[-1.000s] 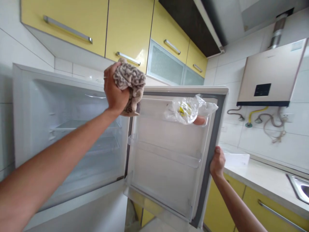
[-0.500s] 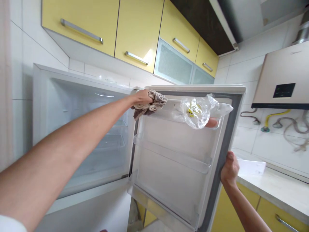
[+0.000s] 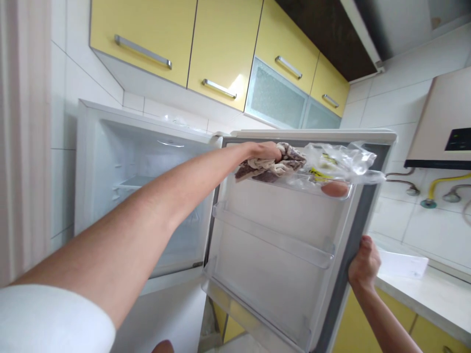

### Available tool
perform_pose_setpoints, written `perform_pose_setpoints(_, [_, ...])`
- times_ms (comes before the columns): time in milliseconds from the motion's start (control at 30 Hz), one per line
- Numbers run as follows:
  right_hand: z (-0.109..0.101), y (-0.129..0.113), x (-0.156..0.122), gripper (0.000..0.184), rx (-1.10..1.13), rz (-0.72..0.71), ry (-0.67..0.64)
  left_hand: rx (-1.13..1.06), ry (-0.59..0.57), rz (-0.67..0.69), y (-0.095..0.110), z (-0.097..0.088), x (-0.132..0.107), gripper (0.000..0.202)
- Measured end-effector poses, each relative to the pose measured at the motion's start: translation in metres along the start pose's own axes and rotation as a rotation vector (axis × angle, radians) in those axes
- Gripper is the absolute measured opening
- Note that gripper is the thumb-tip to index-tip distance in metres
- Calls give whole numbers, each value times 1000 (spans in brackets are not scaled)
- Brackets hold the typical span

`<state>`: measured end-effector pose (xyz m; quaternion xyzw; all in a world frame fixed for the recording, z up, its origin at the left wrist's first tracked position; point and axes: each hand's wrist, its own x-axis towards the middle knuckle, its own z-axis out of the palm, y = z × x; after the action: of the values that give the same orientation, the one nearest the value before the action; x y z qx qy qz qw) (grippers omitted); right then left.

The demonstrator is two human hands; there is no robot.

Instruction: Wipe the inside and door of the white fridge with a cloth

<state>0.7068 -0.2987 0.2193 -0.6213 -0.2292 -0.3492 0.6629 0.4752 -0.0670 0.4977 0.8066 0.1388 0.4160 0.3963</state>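
My left hand [image 3: 268, 151] is closed on a brown-and-beige patterned cloth [image 3: 270, 169] at the upper shelf of the open refrigerator door [image 3: 272, 215]. Just right of the cloth lies a clear plastic bag [image 3: 342, 159] with yellow print, on that top door shelf. Beneath the bag a rounded reddish-brown item [image 3: 334, 188] shows. Low on the door's free edge, my right hand [image 3: 364, 264] is wrapped round the rim, its fingertips hidden behind. Two more clear door shelves, the middle one [image 3: 272, 235] and a bottom one [image 3: 253, 314], hold nothing visible.
The refrigerator compartment [image 3: 121, 147] stands open on the left, with a glass shelf inside. Yellow wall cabinets [image 3: 224, 44] hang above. Right of the door are a white counter [image 3: 441, 294] with a white box [image 3: 403, 264], and a water heater [image 3: 441, 122] with pipes below.
My left hand has moved right along the top door shelf with the cloth, from the hinge side toward the plastic bag. The bag looks pushed flatter and rightward. My right hand keeps its hold.
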Motion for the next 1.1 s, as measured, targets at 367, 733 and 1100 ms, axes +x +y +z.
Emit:
perform_pose_setpoints(367, [-1,1,0,60,-10,5,6,518,-312,215,9,12,1,25])
perform_pose_setpoints(733, [-6,-5,-3,58,-76,-25,-15,938,-169,155,-17,-40,13,46])
perform_pose_setpoints(1100, [-8,-12,-3,56,-89,12,-25,1015,80,128,-35,-70,4,61])
